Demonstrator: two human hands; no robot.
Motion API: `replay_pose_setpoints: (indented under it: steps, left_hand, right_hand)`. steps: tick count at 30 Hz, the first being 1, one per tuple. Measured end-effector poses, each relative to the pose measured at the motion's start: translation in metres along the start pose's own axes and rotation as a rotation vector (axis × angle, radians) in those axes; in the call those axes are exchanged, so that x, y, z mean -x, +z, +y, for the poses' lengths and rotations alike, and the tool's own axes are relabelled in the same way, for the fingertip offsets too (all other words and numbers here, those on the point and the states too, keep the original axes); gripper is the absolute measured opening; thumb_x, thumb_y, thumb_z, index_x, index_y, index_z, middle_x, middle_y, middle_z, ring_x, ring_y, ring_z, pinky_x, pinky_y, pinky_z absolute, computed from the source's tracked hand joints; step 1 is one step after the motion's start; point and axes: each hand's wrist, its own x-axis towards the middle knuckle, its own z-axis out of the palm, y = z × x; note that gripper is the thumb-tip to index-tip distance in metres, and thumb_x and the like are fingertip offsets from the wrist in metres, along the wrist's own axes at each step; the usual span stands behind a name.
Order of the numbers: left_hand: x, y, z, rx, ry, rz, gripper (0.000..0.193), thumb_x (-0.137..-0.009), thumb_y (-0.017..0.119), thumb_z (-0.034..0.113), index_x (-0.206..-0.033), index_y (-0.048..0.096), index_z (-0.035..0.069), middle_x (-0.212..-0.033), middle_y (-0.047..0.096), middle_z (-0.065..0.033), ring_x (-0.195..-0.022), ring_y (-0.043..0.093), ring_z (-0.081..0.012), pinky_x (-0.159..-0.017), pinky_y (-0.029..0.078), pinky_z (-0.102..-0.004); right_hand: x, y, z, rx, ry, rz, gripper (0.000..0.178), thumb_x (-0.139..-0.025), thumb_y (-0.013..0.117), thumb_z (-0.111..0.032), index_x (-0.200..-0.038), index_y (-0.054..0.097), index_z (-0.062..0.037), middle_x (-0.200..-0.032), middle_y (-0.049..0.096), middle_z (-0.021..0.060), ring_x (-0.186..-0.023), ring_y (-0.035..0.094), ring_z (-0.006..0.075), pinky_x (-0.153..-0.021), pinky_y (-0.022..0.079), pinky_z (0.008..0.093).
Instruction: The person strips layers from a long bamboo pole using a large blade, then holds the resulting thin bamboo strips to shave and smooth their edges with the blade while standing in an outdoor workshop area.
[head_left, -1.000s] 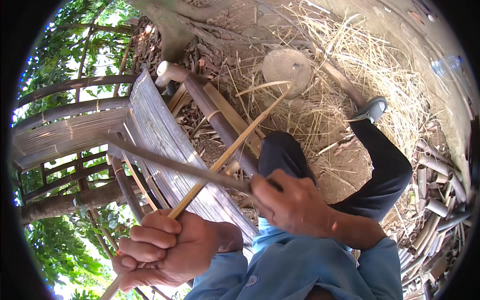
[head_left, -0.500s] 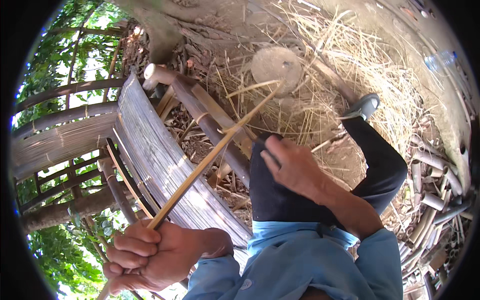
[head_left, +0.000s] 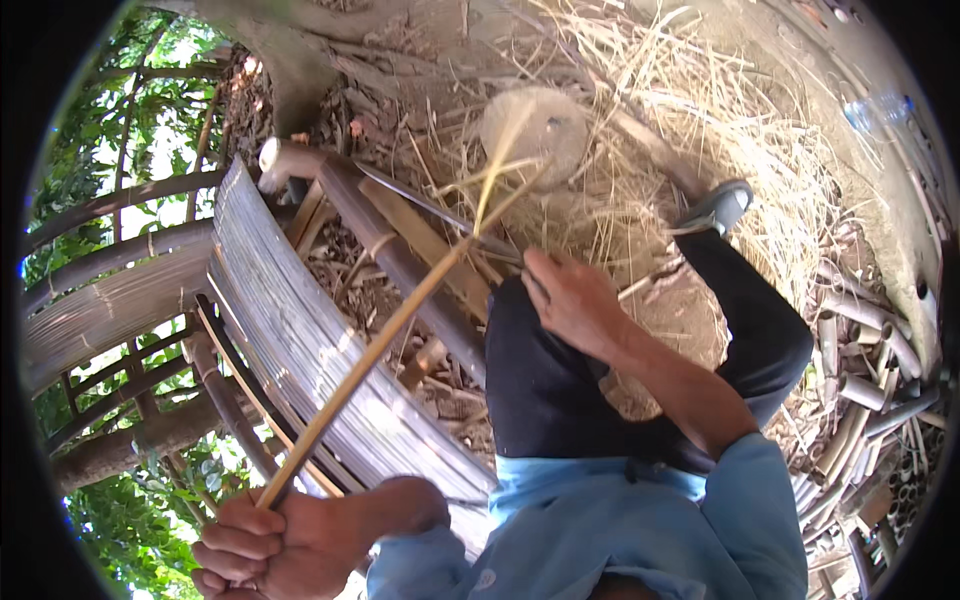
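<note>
Tan bamboo, by its look, makes up the narrow strip (head_left: 370,366), which slants up from the left hand (head_left: 285,550), clenched round it, to where the knife (head_left: 420,201), grasped in the right hand (head_left: 580,305), crosses it. A blurred yellow shaving (head_left: 492,180) rises there. Biting too deep could split the strip; should it twist, the blade might slip toward the trousered knee (head_left: 515,330) just beside the right hand.

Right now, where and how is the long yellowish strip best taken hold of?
Probably on its lower part, coming from the left, in a closed fist as the left hand does. The strip is narrow and slants up to the right, where its far part splits into thin slivers and the knife in the right hand crosses it.
</note>
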Motion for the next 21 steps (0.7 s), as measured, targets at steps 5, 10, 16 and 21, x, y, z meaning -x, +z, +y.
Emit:
replay_pose_setpoints:
  steps: [5,10,16,21]
  left_hand:
    - [-0.01,-0.017,-0.002,-0.062,0.021,-0.011,0.037,-0.109,0.042,0.033,-0.078,0.037,0.013,-0.065,0.027,0.0031,-0.055,0.023,-0.0105,-0.048,0.024,-0.0278]
    - [-0.023,-0.004,-0.023,0.124,0.004,-0.037,0.046,-0.111,0.033,0.043,-0.074,0.039,0.017,-0.063,0.028,0.0063,-0.05,0.028,-0.0065,-0.045,0.029,-0.0244]
    - [-0.05,-0.032,-0.017,-0.054,0.006,-0.019,0.04,-0.108,0.039,0.032,-0.071,0.039,0.017,-0.061,0.029,0.0065,-0.047,0.023,-0.008,-0.043,0.027,-0.0243]
    - [-0.058,-0.015,-0.025,-0.061,0.087,0.179,0.033,-0.101,0.051,0.034,-0.074,0.043,0.016,-0.061,0.033,0.006,-0.043,0.023,-0.008,-0.039,0.023,-0.024]
  right_hand:
    - [0.001,0.009,0.002,-0.022,-0.164,-0.037,0.009,-0.096,0.059,-0.015,-0.103,0.054,-0.0109,-0.072,0.058,0.012,-0.059,0.067,0.0273,-0.046,0.05,0.0429]
    - [-0.004,0.092,0.204,-0.273,0.397,-0.172,0.027,-0.095,0.067,-0.023,-0.118,0.057,-0.0127,-0.076,0.062,0.0163,-0.061,0.065,0.0349,-0.053,0.052,0.0462]
    - [-0.015,0.135,0.263,-0.001,0.396,-0.117,0.028,-0.095,0.063,-0.021,-0.121,0.052,-0.0186,-0.089,0.064,0.021,-0.072,0.065,0.0436,-0.064,0.052,0.0534]
    - [-0.019,0.139,0.276,-0.009,0.427,-0.1,0.028,-0.095,0.062,-0.021,-0.12,0.051,-0.0151,-0.086,0.064,0.0218,-0.074,0.066,0.0431,-0.065,0.052,0.053]
